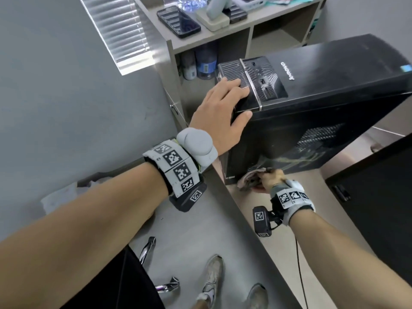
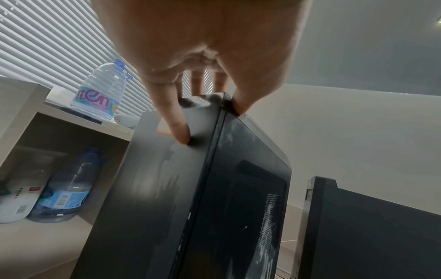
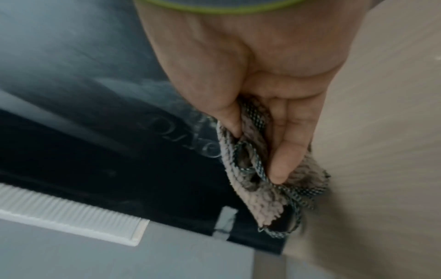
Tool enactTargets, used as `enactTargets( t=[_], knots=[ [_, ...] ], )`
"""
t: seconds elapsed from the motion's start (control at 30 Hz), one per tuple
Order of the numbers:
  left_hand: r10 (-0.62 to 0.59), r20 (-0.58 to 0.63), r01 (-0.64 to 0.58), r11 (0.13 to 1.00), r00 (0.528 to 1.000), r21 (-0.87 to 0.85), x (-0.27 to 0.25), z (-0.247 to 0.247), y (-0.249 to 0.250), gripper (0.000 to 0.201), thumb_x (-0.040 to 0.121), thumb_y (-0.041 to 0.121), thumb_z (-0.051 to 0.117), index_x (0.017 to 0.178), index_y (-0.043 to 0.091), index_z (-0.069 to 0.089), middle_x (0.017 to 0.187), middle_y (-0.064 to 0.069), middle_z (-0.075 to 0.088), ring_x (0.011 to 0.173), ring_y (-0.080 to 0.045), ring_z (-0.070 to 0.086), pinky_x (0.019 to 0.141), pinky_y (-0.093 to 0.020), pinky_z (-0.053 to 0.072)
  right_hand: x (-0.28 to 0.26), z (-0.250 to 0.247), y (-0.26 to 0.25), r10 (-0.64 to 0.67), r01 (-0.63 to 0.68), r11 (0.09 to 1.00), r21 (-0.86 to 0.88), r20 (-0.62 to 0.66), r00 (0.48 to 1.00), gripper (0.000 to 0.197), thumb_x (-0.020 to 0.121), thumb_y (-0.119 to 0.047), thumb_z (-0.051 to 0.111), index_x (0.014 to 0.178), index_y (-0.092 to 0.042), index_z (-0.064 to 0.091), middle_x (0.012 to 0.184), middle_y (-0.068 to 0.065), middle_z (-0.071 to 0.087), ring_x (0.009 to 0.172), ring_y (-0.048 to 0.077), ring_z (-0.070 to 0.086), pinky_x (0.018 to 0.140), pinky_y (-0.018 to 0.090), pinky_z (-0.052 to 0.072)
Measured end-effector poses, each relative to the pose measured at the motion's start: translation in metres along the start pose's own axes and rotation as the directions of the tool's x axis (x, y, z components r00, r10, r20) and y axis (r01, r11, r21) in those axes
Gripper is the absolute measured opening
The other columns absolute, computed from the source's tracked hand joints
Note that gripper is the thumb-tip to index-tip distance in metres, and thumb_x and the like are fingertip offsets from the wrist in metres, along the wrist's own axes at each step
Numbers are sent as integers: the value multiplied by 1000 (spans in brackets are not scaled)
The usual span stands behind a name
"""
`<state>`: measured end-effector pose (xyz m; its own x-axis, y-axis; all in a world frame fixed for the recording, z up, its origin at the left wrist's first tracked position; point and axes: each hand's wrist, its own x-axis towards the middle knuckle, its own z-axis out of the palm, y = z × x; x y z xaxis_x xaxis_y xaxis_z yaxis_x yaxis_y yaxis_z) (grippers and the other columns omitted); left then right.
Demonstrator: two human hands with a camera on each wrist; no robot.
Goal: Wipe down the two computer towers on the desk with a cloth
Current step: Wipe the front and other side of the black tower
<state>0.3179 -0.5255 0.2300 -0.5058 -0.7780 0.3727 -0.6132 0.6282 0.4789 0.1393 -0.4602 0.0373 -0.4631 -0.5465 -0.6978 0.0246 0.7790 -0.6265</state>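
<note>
A black Lenovo tower (image 1: 323, 103) stands on the beige desk (image 1: 252, 210), near its left edge. My left hand (image 1: 242, 99) grips the tower's top front corner, fingers over the top panel and thumb on the side; in the left wrist view one finger of the left hand (image 2: 211, 122) presses the front face (image 2: 167, 188). My right hand (image 1: 267, 177) holds a bunched grey-beige cloth (image 1: 249, 179) against the bottom near corner of the side panel. In the right wrist view the cloth (image 3: 262, 198) is pinched in the right hand (image 3: 256, 153) beside the smeared panel (image 3: 95, 132). A second black tower (image 1: 374, 204) stands to the right.
A beige shelf unit (image 1: 211, 44) stands behind the tower, with phones (image 1: 178, 21) on top and bottles (image 2: 66, 188) in its cubby. A large water bottle (image 2: 100, 94) stands on the shelf. The desk edge drops to the floor at left, where chrome chair legs (image 1: 147, 250) stand.
</note>
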Motion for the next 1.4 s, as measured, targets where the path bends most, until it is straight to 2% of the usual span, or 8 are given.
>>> enactTargets(
  t=[0.1, 0.27, 0.5, 0.6, 0.77, 1.1, 1.27, 1.4],
  knots=[
    [-24, 23, 24, 1000, 999, -12, -1, 0, 0, 42, 94, 34, 53, 134, 20, 53, 148, 3, 43, 144, -19, 28, 110, -31, 29, -31, 14, -15, -14, 10, 997, 73, 56, 998, 14, 88, 0, 61, 74, 1, 61, 71, 23, 65, 64, 37, 66, 70, 56, 57],
    [-22, 55, 22, 1000, 998, -6, 3, -5, 1, 41, 96, 33, 53, 135, 22, 52, 150, 5, 41, 146, -17, 25, 109, -31, 28, -50, 25, -20, -49, 54, 998, -40, 120, 992, 17, 76, -8, 78, 79, 2, 64, 85, 23, 68, 63, 28, 62, 73, 48, 59],
    [-13, 71, 11, 999, 997, 34, 1, -5, -1, 41, 96, 35, 52, 136, 22, 50, 151, 5, 39, 146, -16, 24, 106, -28, 25, -44, 29, -19, -61, 81, 987, -137, 146, 987, 18, 82, -22, 69, 68, -13, 63, 67, 12, 70, 56, 26, 67, 59, 42, 60],
    [-16, 59, 15, 999, 998, 31, 1, -6, -1, 41, 96, 34, 53, 135, 22, 51, 151, 4, 40, 146, -17, 25, 104, -25, 22, -64, 35, -33, -169, 187, 980, -69, 205, 964, 22, 88, -19, 66, 77, -1, 64, 61, 17, 66, 45, 26, 61, 44, 31, 53],
    [-15, 60, 14, 1000, 998, 18, 2, -4, -1, 41, 96, 34, 53, 135, 22, 51, 151, 4, 40, 146, -17, 25, 108, -31, 28, -68, 33, -35, -198, 222, 971, -90, 224, 954, 31, 87, -23, 69, 72, 4, 63, 56, 19, 65, 38, 26, 58, 39, 32, 53],
    [-23, 49, 22, 999, 999, 23, 3, -4, -1, 40, 96, 34, 52, 135, 23, 51, 152, 6, 38, 146, -14, 23, 102, -23, 21, -61, 38, -29, -233, 260, 959, -116, 204, 951, 29, 84, -29, 71, 72, -2, 68, 59, 14, 68, 40, 22, 59, 41, 30, 53],
    [-25, 43, 25, 1000, 999, 16, -1, -4, -1, 40, 96, 33, 53, 135, 22, 52, 151, 7, 39, 146, -13, 23, 102, -22, 21, -12, 10, 4, -189, 201, 962, -186, 79, 979, 43, 64, -50, 75, 76, -10, 66, 74, 14, 71, 62, 31, 70, 66, 46, 60],
    [-31, 15, 31, 1000, 999, 3, -3, -2, 0, 40, 95, 33, 54, 134, 21, 53, 150, 7, 40, 146, -13, 24, 101, -24, 24, -28, -26, -9, -121, 122, 993, 10, -20, 992, 29, 82, -20, 74, 61, -8, 58, 67, 21, 63, 52, 28, 65, 63, 44, 60]
  ],
)
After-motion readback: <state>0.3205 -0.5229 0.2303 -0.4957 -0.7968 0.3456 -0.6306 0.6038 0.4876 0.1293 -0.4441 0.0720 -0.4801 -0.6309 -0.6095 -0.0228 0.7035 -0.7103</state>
